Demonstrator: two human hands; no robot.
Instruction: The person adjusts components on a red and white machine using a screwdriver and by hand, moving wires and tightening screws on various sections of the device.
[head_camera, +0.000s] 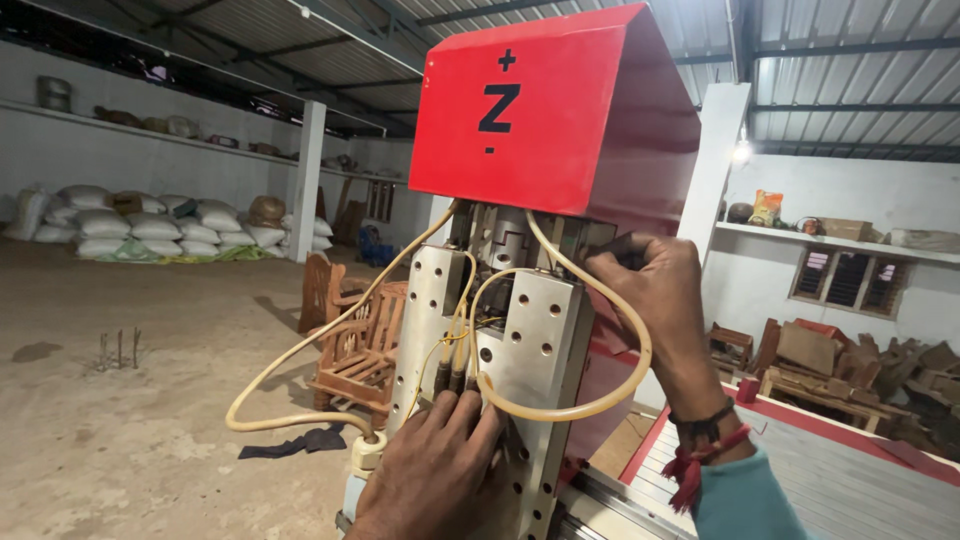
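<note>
Warehouse: two hands (560, 370), one machine head (520, 330)

Your left hand (432, 470) reaches up from below, back toward you, fingers (470, 415) pressed forward and spread. Your right hand (655, 290) is raised higher, wrist bent, fingers (608, 262) curled inward; red and black threads circle that wrist.

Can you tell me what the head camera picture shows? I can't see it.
Two hands work on a machine head under a red cover. The left hand presses low on its metal plates; the right hand reaches behind cream tubes.
</note>
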